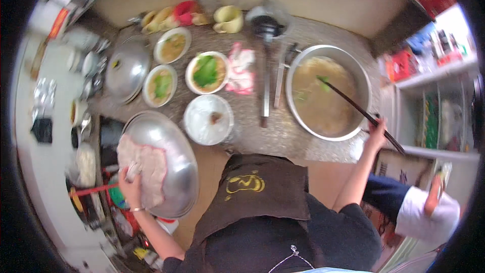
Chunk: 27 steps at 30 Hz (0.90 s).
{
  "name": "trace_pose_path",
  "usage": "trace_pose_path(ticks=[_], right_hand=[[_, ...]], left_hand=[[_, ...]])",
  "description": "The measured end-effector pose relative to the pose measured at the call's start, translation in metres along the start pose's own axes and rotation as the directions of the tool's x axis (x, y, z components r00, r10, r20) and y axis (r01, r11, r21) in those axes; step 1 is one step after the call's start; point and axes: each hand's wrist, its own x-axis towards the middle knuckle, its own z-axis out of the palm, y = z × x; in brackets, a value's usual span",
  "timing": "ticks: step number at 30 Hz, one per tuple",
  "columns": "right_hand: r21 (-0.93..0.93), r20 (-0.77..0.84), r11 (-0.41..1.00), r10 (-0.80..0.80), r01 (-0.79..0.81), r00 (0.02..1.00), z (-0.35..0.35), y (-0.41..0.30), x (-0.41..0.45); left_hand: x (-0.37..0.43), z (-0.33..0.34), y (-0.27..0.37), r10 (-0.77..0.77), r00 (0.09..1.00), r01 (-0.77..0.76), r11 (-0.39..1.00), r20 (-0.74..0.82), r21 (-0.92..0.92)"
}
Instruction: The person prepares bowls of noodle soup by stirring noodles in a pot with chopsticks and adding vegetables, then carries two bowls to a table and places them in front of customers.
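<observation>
My right hand grips long dark chopsticks. Their tips are at a green leaf in the cloudy broth of a large metal pot. Over on the left, my left hand is closed on a pale cloth with a pink edge, which lies against a big domed metal lid. The lid is tilted, off the pot, beside the counter's front edge. The cloth hides the part of the lid under my fingers.
Bowls of food with greens stand on the stone counter, near a covered white tub. Long-handled ladles lie left of the pot. Another metal lid is further left. A person in white is at the right.
</observation>
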Motion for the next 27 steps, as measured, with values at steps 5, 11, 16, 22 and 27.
trace_pose_path(ticks=[5,11,16,22,27], right_hand=[[-0.025,-0.001,0.999,-0.044,0.044,0.999,0.021,-0.017,-0.013],[-0.285,0.179,0.926,-0.202,0.247,0.963,0.052,0.033,-0.002],[-0.121,0.027,0.979,-0.163,0.165,0.986,0.06,0.027,-0.03],[-0.321,0.369,0.687,-0.543,0.651,0.755,0.069,0.037,-0.063],[-0.398,0.698,0.476,-0.397,0.784,0.595,0.12,0.012,-0.068]], left_hand=[[0.004,-0.023,0.008,-0.057,0.998,0.058,0.997,0.02,-0.057],[-0.003,-0.032,-0.073,-0.09,0.996,0.09,0.996,-0.025,-0.008],[0.024,-0.035,-0.063,-0.125,0.991,0.121,0.99,0.05,0.07],[0.035,-0.031,-0.051,-0.068,0.997,0.07,0.996,0.044,-0.06],[0.036,-0.026,-0.017,-0.049,0.996,0.053,0.998,0.08,-0.045]])
